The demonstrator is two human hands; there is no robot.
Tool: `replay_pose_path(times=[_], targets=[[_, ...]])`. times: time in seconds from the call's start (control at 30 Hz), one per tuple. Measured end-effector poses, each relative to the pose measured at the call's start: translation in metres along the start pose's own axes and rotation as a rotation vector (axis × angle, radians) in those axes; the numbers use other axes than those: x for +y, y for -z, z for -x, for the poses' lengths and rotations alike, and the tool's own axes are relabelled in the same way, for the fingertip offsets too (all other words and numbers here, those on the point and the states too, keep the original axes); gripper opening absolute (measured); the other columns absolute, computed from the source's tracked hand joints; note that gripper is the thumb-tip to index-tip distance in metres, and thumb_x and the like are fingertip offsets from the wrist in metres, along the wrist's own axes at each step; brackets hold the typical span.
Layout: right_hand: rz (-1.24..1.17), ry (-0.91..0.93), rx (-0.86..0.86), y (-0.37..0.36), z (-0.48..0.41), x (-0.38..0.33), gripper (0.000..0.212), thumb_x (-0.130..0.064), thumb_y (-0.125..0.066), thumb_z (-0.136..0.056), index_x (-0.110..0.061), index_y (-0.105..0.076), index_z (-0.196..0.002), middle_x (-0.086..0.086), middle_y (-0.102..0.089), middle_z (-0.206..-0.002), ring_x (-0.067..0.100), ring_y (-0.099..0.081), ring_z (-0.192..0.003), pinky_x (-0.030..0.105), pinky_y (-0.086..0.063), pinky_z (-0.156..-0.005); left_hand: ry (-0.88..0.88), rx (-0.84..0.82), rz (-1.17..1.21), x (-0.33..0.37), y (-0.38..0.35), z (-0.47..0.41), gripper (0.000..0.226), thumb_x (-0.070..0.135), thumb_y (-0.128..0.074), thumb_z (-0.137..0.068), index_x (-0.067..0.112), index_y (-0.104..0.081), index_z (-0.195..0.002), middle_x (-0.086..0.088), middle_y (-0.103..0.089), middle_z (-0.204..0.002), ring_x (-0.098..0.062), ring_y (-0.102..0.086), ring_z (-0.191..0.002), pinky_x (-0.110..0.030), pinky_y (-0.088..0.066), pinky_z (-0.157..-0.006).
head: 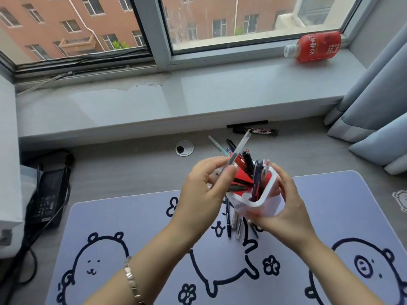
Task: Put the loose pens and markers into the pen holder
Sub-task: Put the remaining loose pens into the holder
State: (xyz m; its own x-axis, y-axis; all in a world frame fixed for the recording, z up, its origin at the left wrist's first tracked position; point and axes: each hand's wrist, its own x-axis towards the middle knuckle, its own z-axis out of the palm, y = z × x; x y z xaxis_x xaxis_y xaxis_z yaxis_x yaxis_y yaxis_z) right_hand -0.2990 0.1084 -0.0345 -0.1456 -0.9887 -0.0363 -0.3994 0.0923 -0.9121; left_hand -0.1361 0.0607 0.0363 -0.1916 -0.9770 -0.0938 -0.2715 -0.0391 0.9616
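1. The right hand (pixel 286 208) is cupping the pen holder (pixel 262 194), fingers wrapped around its translucent white wall, holding it lifted and tilted above the desk mat (pixel 132 227).
2. The left hand (pixel 204 190) is pinching a clear-barrelled pen (pixel 239 150) between thumb and fingertips, its lower end hidden behind the fingers, its upper end pointing up and away from the holder's mouth.
3. Several pens are already standing in the holder, leaning at mixed angles and crowding the opening.
4. Loose pens are lying on the mat just under the holder (pixel 229 219), and more are lying on the desk beyond it (pixel 217 144); a whiteboard marker (pixel 255 130) and a black pen (pixel 246 123) are resting near the windowsill.
5. Judging the risks: the holder is tilting while held in the air, so the pens inside may slide out if the right hand is tipping it further.
6. The crowded opening may be blocking the clear pen, making it catch on the others or lever one out.
7. The two-finger pinch looks light; a knock against the rim could be enough to drop the pen.
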Motion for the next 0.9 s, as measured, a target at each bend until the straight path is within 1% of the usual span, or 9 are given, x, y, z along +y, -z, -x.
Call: replay_pose_path(times=[0.07,0.17,0.27,0.37,0.53,0.63,0.73,0.8,0.9], targets=[[-0.017,-0.001,0.021,0.004,0.001,0.001,0.096,-0.033,-0.087,-0.050,-0.047,-0.030,-0.127,-0.027,-0.047,-0.119,-0.009,-0.046,-0.109,0.019,-0.043,-0.089,-0.029,0.030,-0.077,0.002,0.012,0.003,0.026,0.012,-0.050,-0.090,0.024,-0.062,-0.110,0.004,-0.056,-0.102,0.007,-0.055,-0.072,-0.008,-0.043,-0.070],[-0.029,-0.024,0.052,0.013,0.004,0.003,0.094,-0.043,-0.080,-0.044,-0.053,-0.028,-0.121,-0.038,-0.044,-0.115,-0.015,-0.045,-0.107,0.015,-0.038,-0.088,-0.087,0.022,-0.223,0.006,0.034,0.008,0.038,-0.004,-0.050,-0.086,0.019,-0.060,-0.114,0.004,-0.052,-0.093,0.006,-0.052,-0.077,-0.005,-0.042,-0.066],[-0.021,-0.038,0.074,0.021,0.007,0.008,0.092,-0.042,-0.080,-0.042,-0.058,-0.028,-0.117,-0.051,-0.042,-0.109,-0.018,-0.045,-0.105,0.019,-0.038,-0.090,-0.147,0.052,-0.251,0.007,0.056,0.007,0.029,0.001,-0.066,-0.079,0.024,-0.069,-0.096,0.006,-0.067,-0.082,-0.006,-0.062,-0.072,-0.009,-0.046,-0.058],[-0.003,-0.032,0.079,0.025,0.010,0.010,0.090,-0.039,-0.080,-0.045,-0.059,-0.028,-0.115,-0.053,-0.042,-0.105,-0.020,-0.044,-0.102,0.022,-0.038,-0.089,-0.180,0.087,-0.228,0.011,0.069,0.003,0.017,0.003,-0.075,-0.071,0.020,-0.071,-0.075,0.006,-0.073,-0.078,-0.007,-0.067,-0.068,-0.012,-0.050,-0.065],[0.054,0.025,0.028,0.028,0.014,0.004,0.096,-0.043,-0.085,-0.045,-0.067,-0.024,-0.116,-0.052,-0.039,-0.109,-0.016,-0.044,-0.107,0.019,-0.038,-0.092,-0.193,-0.205,-0.428,0.022,0.040,-0.004,0.009,0.005,-0.071,-0.074,0.014,-0.071,-0.075,0.013,-0.066,-0.067,0.002,-0.062,-0.066,-0.007,-0.045,-0.062],[0.066,0.047,0.017,0.026,0.016,-0.003,0.092,-0.054,-0.078,-0.042,-0.072,-0.022,-0.114,-0.055,-0.035,-0.113,-0.024,-0.040,-0.107,0.003,-0.036,-0.086,-0.254,-0.304,-0.551,0.019,0.008,-0.014,0.007,0.014,-0.069,-0.076,0.017,-0.067,-0.082,0.006,-0.068,-0.076,-0.007,-0.061,-0.077,-0.029,-0.052,-0.070],[0.015,0.026,0.044,0.026,0.017,0.000,0.095,-0.055,-0.075,-0.039,-0.068,-0.023,-0.117,-0.048,-0.039,-0.118,-0.017,-0.042,-0.112,-0.002,-0.036,-0.089,-0.461,-0.159,-0.691,0.010,-0.027,-0.020,0.020,0.020,-0.066,-0.076,0.014,-0.062,-0.095,-0.005,-0.064,-0.090,-0.023,-0.047,-0.088,-0.039,-0.047,-0.072],[-0.037,0.003,0.069,0.029,0.015,0.005,0.099,-0.063,-0.079,-0.034,-0.065,-0.026,-0.118,-0.044,-0.042,-0.119,-0.011,-0.044,-0.115,0.002,-0.038,-0.091,-0.562,-0.057,-0.524,0.005,-0.038,-0.024,0.033,0.027,-0.064,-0.077,0.013,-0.058,-0.106,-0.007,-0.056,-0.101,-0.022,-0.044,-0.094,-0.031,-0.042,-0.083],[-0.031,-0.002,0.128,0.037,0.015,0.020,0.098,-0.033,-0.090,-0.045,-0.067,-0.028,-0.114,-0.050,-0.041,-0.111,0.000,-0.047,-0.116,0.012,-0.040,-0.093,-0.479,0.203,-0.246,-0.018,-0.037,-0.037,0.023,0.018,-0.057,-0.082,0.010,-0.057,-0.104,-0.003,-0.052,-0.099,-0.018,-0.050,-0.091,-0.023,-0.041,-0.081]])
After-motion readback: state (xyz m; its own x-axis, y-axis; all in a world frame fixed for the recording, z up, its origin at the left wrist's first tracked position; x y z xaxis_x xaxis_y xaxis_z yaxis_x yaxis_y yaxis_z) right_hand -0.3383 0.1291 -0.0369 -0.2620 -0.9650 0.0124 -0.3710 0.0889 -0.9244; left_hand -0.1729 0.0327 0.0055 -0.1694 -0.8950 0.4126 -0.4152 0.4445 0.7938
